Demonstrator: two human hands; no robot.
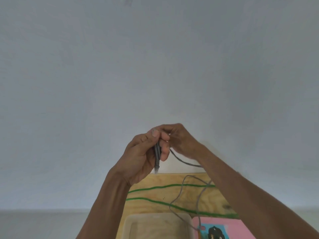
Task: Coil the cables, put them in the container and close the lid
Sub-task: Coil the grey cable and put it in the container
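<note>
Hands are raised together at the centre of the frame: the left hand [141, 152] is curled round folded lengths of a thin grey cable [157, 155], and the right hand [179, 138] pinches the same cable just beside it. Lower down, slack is draped over a translucent plastic container [127, 226], open, on the pale wooden table [155, 206], near a green cable [172, 186] and a pink lid [238, 226].

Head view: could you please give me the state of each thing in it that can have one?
Left hand: raised, gripping the grey cable's plug end.
Right hand: raised, pinching the grey cable.
Grey cable: uncoiled, trailing loose over the table to the pink lid.
Green cable: uncoiled, lying in two lines on the table.
Container: open, no cable inside.
Pink lid: off, beside the container.
</note>
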